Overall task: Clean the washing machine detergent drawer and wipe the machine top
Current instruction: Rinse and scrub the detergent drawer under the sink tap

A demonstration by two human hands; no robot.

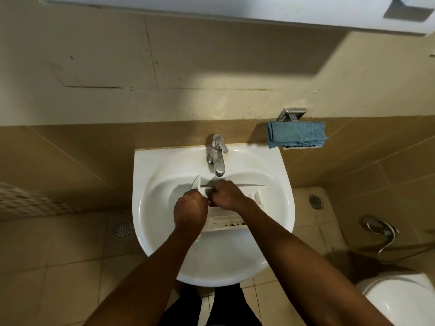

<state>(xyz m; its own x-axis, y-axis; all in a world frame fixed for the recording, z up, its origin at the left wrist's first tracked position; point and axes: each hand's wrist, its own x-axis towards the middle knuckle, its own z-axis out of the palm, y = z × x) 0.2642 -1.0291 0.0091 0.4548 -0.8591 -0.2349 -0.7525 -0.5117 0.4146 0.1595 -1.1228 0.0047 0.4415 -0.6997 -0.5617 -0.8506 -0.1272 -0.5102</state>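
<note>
Your detergent drawer [226, 222] lies across the middle of the sink [141, 175] and takes up most of the bowl's width. Open room shows in the near part of the bowl, under your wrists, and in a curved strip along the bowl's left wall. The tap [217, 156] overhangs the drawer's far edge, just beyond your right hand [226, 195], with little gap between spout and knuckles. Your left hand [190, 208] sits almost against the right one at the drawer's left end, both gripping it. The blue cloth [296, 134] hangs on the wall up right, well apart from the tap, with open wall between
</note>
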